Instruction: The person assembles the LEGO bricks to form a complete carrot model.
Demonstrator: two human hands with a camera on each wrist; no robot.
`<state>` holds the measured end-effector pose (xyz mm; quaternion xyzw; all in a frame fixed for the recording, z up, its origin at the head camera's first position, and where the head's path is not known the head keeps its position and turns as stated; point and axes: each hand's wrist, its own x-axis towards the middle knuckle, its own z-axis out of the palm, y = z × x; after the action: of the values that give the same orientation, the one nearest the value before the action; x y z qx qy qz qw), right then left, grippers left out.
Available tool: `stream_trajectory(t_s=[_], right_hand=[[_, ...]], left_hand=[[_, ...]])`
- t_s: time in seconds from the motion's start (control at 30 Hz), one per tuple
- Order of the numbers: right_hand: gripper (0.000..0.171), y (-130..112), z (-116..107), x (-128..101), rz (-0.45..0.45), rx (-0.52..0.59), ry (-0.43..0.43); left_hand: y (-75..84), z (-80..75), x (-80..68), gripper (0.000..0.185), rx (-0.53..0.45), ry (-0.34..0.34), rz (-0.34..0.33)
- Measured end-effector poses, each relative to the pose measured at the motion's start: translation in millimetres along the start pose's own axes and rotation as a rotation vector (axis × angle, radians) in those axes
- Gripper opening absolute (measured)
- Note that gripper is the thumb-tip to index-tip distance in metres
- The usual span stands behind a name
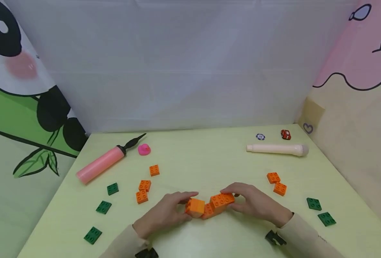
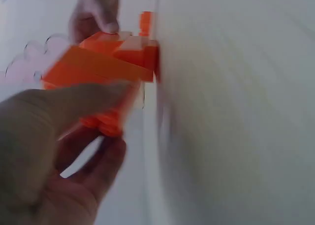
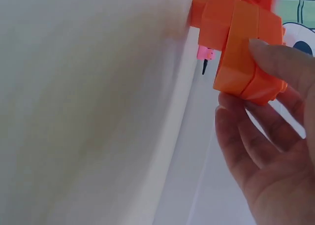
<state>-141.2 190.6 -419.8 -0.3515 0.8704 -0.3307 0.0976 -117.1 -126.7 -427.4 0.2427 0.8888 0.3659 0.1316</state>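
Observation:
In the head view, orange toy bricks are between my two hands, low over the front middle of the table. My left hand pinches an orange block between thumb and fingers; its studs face sideways toward that hand. Thumb and fingertips of my right hand grip the right end of a joined group of orange bricks, studs up. The lower left brick of that group lies right beside the left hand's block. The right wrist view shows the gripped bricks side by side, thumb on one face, fingertips opposite.
Loose orange bricks and green bricks lie left; more orange bricks and green bricks lie right. Behind are a pink pump, pink duck, white microphone-like stick, red toy car and patterned disc.

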Motion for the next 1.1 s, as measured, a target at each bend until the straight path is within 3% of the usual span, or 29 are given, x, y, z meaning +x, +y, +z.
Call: stream_trajectory(t_s=[0.07, 0.23, 0.43, 0.9, 1.1], right_hand=[[0.041, -2, 1, -2, -0.005, -0.009, -0.014], [0.042, -6, -1, 0, -0.021, -0.066, 0.003], [0.044, -5, -2, 2, -0.033, -0.102, 0.055], [0.044, -7, 3, 4, -0.007, -0.083, 0.043], [0.044, -7, 7, 4, -0.013, -0.058, 0.041]], left_hand=[[-0.4, 1.4, -2.4, 0.06, -0.014, -0.028, -0.004], [4.7, -2.7, 0.0, 0.05, 0.019, -0.014, 0.028], [10.4, -10.3, 3.6, 0.053, 0.082, 0.002, 0.074], [5.5, -3.5, 5.3, 0.044, 0.007, 0.099, 0.144], [6.5, -3.5, 6.5, 0.045, 0.045, 0.079, 0.171]])
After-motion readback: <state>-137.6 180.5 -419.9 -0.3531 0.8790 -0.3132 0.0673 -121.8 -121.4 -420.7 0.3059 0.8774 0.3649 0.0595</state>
